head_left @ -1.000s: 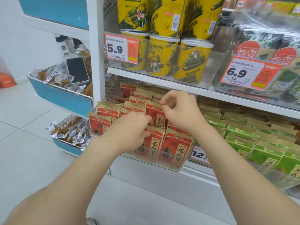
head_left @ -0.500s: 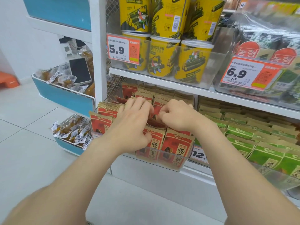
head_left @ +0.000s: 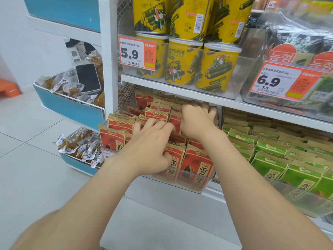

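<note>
A person's two hands work close together among red packets point(head_left: 196, 165) standing in rows in a clear tray point(head_left: 191, 184) on a shop's lower shelf, just under the board point(head_left: 180, 92) carrying yellow tubs point(head_left: 183, 64). The left hand point(head_left: 149, 147) grips the front rows – fingers bent over the packet tops, thumb pressed on a front packet's face. The right hand point(head_left: 196, 121), just beside it and further back, lies with fingers spread over the rear rows; whether it clasps any packet cannot be told. Green packets point(head_left: 270, 165) fill the neighbouring tray – and a phone point(head_left: 88, 78) lies in a blue bin point(head_left: 72, 107) at the left.
</note>
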{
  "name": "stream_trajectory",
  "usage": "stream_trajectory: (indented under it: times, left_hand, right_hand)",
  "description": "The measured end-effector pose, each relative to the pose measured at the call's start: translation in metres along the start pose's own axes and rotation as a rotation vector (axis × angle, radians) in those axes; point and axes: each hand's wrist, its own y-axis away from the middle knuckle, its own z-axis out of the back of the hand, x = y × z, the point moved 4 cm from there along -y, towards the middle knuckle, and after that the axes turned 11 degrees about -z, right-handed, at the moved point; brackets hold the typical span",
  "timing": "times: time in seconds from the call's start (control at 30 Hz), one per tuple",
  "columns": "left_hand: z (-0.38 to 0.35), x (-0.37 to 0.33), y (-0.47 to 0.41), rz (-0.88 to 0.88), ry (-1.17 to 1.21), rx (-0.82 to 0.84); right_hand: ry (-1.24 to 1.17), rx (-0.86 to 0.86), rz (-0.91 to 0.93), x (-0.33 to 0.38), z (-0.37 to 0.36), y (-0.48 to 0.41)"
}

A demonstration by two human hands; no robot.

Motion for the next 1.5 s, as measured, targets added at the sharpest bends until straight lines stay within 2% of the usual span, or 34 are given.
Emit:
stream_trajectory:
  times: [0.1,0.27,0.4,0.47,0.57,0.7,0.87,0.97,1.1,1.3,1.5]
  left_hand:
    - [0.001,-0.001,0.001,0.004,-0.003,0.001]
    - [0.005,-0.002,0.004,0.017,0.049,-0.038]
    - [0.014,-0.002,0.005,0.049,0.138,-0.097]
    - [0.021,-0.002,0.006,0.085,0.197,-0.218]
    - [0.031,-0.004,0.012,0.117,0.314,-0.523]
    - [0.045,-0.024,0.018,-0.024,0.453,-0.811]
    - [0.055,-0.060,0.024,-0.155,0.526,-0.882]
    - [0.054,-0.072,0.021,-0.167,0.570,-0.828]
    - [0.046,-0.073,0.015,-0.066,0.730,-0.790]
    - [0.041,-0.090,0.020,0.046,1.088,-0.734]
    - [0.031,-0.096,0.023,0.142,1.180,-0.699]
  right_hand:
    - [-0.041,-0.036,-0.001,0.005,0.000,-0.002]
    - [-0.086,-0.116,0.112,0.006,0.008,0.014]
    - [-0.135,-0.323,0.205,-0.003,0.023,0.038]
    - [-0.260,-0.481,0.249,-0.013,0.034,0.050]
    - [-0.572,-0.681,0.277,-0.028,0.051,0.069]
    - [-0.894,-0.836,0.323,-0.029,0.075,0.106]
    - [-1.385,-0.625,0.158,-0.035,0.089,0.129]
    - [-1.511,-0.529,0.123,-0.040,0.091,0.130]
    - [-1.513,-0.383,0.108,-0.046,0.084,0.123]
    - [-1.434,-0.297,0.071,-0.050,0.065,0.126]
    - [-1.481,-0.180,-0.011,-0.055,0.048,0.133]
